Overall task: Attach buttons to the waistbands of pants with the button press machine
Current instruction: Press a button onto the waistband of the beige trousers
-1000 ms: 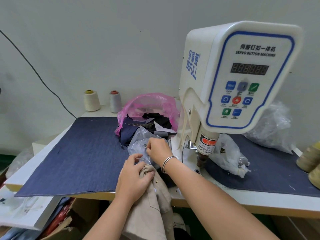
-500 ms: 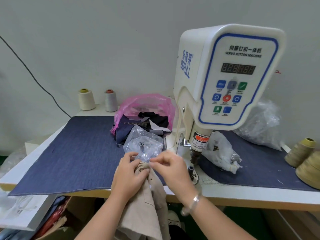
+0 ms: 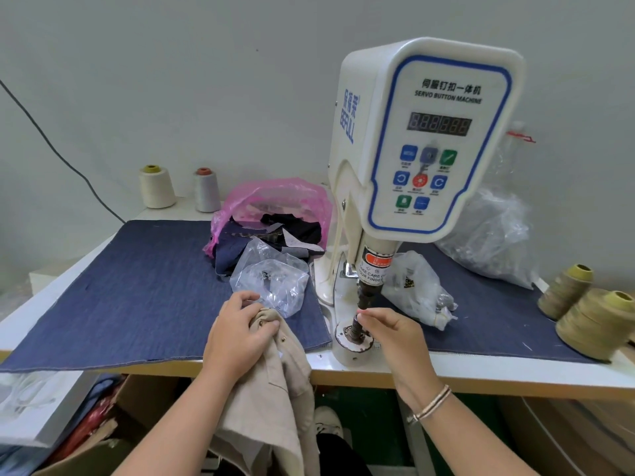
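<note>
Left hand (image 3: 237, 334) grips beige cotton pants waistband (image 3: 271, 341) lower centre; right hand (image 3: 388, 333) pinches something tiny at white button press machine (image 3: 422, 139) die, risking crushed fingers.

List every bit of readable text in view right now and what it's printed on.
"SERVO BUTTON MACHINE", below a line of Chinese characters: control panel of the button press machine.
"BEFULL", below blue Chinese characters: the machine's side.
"888888": the panel's dark digit display.
"TAKE CARE O... YOUR FINGER...", cut off at the edge: warning sticker on the press column.
Captions under the panel buttons and the print on the clear bag: too small to read.
</note>
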The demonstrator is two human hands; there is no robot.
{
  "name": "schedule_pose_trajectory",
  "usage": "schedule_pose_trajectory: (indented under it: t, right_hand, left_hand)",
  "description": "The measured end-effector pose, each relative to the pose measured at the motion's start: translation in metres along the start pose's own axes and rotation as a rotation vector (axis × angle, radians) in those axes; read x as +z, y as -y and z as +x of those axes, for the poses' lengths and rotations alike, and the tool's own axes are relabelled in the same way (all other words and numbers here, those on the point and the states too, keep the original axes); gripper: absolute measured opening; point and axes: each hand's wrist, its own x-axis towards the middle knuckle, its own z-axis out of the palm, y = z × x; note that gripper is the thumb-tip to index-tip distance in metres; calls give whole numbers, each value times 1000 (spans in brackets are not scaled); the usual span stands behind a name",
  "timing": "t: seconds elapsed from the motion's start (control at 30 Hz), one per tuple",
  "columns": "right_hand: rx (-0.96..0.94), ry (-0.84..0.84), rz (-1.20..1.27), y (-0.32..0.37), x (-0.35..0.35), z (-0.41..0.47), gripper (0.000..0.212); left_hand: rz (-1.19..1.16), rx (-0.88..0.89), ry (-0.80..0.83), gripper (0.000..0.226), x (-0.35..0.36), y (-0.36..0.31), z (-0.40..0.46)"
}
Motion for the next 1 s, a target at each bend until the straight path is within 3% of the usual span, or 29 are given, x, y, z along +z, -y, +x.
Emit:
schedule_pose_trajectory:
  t: [0.27,0.53,0.77,1.0]
  right_hand:
    - [-167,74,-274,-3,-10,10,18]
    - [-290,59,-278,-12,-13,7,26]
    - [-431,118,-467,-10,-11,0,40]
    - [-534,4,-527,-24,-3,-31,41]
  left_hand:
    - [24,5,4,11,1,2,2]
    - [41,11,-1,12,1,2,1]
    - [40,16,1,11,1,1,1]
    - [40,15,2,12,1,1,1]
